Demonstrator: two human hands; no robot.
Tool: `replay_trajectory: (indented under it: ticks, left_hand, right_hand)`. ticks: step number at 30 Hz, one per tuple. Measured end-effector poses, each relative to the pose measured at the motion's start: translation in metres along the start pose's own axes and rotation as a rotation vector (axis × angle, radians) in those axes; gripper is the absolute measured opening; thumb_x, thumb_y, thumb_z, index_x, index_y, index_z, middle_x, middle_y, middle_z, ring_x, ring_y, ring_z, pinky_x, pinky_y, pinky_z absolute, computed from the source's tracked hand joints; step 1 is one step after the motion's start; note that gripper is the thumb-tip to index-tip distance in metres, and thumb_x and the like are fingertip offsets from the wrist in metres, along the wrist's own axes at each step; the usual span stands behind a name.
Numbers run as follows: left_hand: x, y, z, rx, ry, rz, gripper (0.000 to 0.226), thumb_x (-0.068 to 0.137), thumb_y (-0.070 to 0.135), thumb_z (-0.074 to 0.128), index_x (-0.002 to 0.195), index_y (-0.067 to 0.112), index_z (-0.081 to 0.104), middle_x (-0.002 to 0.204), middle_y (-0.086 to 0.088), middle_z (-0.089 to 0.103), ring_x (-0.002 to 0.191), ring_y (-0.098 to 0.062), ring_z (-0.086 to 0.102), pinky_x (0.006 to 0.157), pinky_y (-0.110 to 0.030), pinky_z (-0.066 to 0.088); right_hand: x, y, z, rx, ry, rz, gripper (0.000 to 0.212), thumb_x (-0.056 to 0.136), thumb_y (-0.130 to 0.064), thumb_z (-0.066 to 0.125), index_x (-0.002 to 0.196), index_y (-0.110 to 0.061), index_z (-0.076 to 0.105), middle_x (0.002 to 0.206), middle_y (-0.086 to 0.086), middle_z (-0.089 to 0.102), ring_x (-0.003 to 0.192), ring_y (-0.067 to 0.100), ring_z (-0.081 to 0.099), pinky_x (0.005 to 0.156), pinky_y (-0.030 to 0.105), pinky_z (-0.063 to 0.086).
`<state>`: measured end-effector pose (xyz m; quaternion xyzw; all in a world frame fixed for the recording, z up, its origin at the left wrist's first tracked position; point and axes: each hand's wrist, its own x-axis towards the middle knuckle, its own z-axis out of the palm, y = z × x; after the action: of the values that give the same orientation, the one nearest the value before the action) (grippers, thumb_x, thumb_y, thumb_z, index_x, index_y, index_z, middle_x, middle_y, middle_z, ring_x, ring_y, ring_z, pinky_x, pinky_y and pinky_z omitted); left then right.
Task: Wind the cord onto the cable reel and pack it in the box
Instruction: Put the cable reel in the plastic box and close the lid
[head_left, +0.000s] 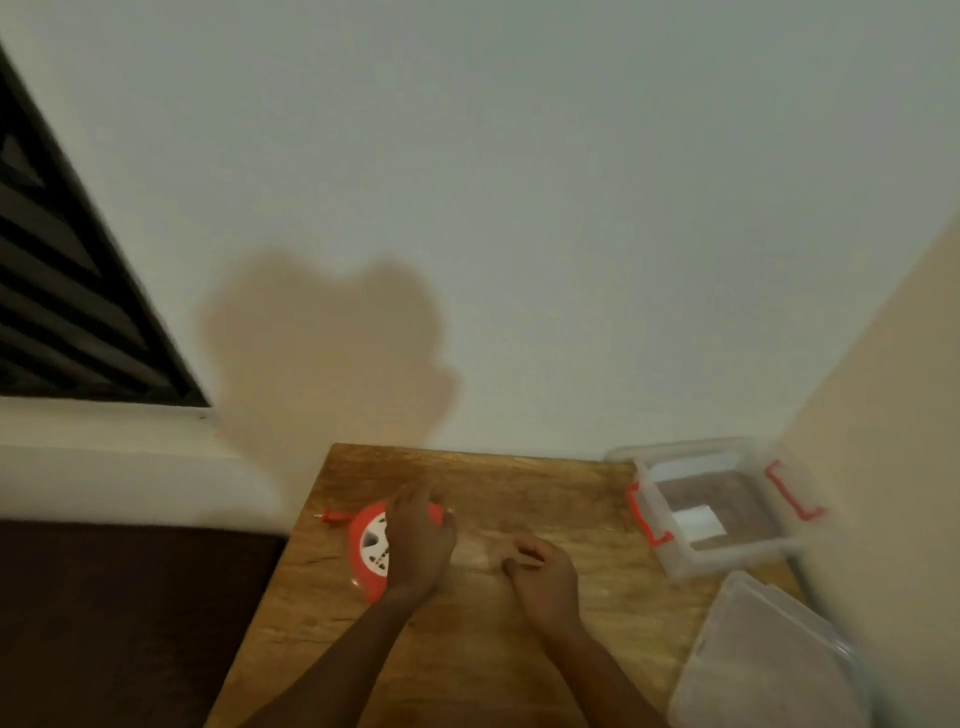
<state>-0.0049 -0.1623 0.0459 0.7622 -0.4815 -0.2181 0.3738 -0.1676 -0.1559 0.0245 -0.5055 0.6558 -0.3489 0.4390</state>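
Note:
A red cable reel (367, 545) with a white slotted centre lies flat on the wooden table (467, 649) at its left side. My left hand (418, 540) rests on top of the reel, fingers spread over it. A short red end of the cord (332, 517) sticks out to the reel's left. My right hand (543, 571) sits on the table to the right of the reel, fingers curled; nothing shows clearly in it. The clear plastic box (722, 558) with red clasps stands open at the table's right rear. The frame is blurred.
The box's clear lid (769, 654) lies at the table's right front. A pale wall rises behind the table, and a beige surface (893, 467) closes the right side. A white ledge (104, 457) and dark area lie to the left.

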Motion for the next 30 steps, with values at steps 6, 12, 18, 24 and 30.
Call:
replay_trajectory:
  ticks: [6, 12, 18, 24, 30]
  left_hand:
    - [-0.010, 0.106, 0.082, -0.170, -0.437, 0.100, 0.036, 0.096, 0.025, 0.069, 0.128, 0.008, 0.068, 0.120, -0.001, 0.067, 0.116, -0.015, 0.060, 0.094, -0.023, 0.042]
    - [-0.028, 0.172, 0.150, -0.352, -0.631, -0.102, 0.014, 0.100, 0.029, 0.066, 0.102, 0.015, 0.068, 0.089, -0.002, 0.064, 0.076, -0.014, 0.059, 0.056, -0.023, 0.043]
    - [-0.043, 0.186, 0.192, -0.346, -0.596, -0.226, 0.053, 0.094, 0.035, 0.073, 0.137, 0.008, 0.058, 0.124, -0.014, 0.069, 0.079, -0.018, 0.066, 0.049, -0.025, 0.049]
    - [-0.053, 0.183, 0.205, -0.294, -0.592, -0.389, 0.064, 0.090, 0.019, 0.078, 0.145, 0.003, 0.049, 0.135, -0.017, 0.063, 0.116, -0.037, 0.065, 0.089, -0.049, 0.059]
    - [-0.050, 0.181, 0.203, -0.298, -0.559, -0.379, 0.045, 0.092, 0.008, 0.070, 0.133, -0.008, 0.056, 0.114, -0.020, 0.068, 0.091, -0.032, 0.072, 0.080, -0.045, 0.066]
  right_hand:
    - [-0.030, 0.026, -0.126, 0.134, 0.298, 0.041, 0.026, 0.079, -0.009, 0.072, 0.099, -0.025, 0.071, 0.095, -0.011, 0.070, 0.087, 0.002, 0.064, 0.080, 0.023, 0.053]
    - [-0.067, 0.077, -0.252, 0.123, 0.516, 0.111, 0.015, 0.087, -0.004, 0.065, 0.099, -0.013, 0.068, 0.091, -0.002, 0.068, 0.076, 0.001, 0.064, 0.065, 0.016, 0.052]
    - [-0.086, 0.126, -0.305, -0.085, 0.479, 0.226, 0.005, 0.081, -0.013, 0.071, 0.080, -0.017, 0.068, 0.079, -0.004, 0.070, 0.072, 0.017, 0.067, 0.063, 0.035, 0.057]
    - [-0.073, 0.154, -0.302, -0.122, 0.326, 0.332, 0.028, 0.071, -0.032, 0.078, 0.089, -0.019, 0.062, 0.081, -0.005, 0.066, 0.073, 0.016, 0.066, 0.059, 0.031, 0.053]
    - [-0.064, 0.142, -0.310, -0.047, 0.308, 0.401, 0.026, 0.081, -0.006, 0.067, 0.069, -0.027, 0.058, 0.070, -0.005, 0.063, 0.066, 0.013, 0.060, 0.058, 0.028, 0.046]
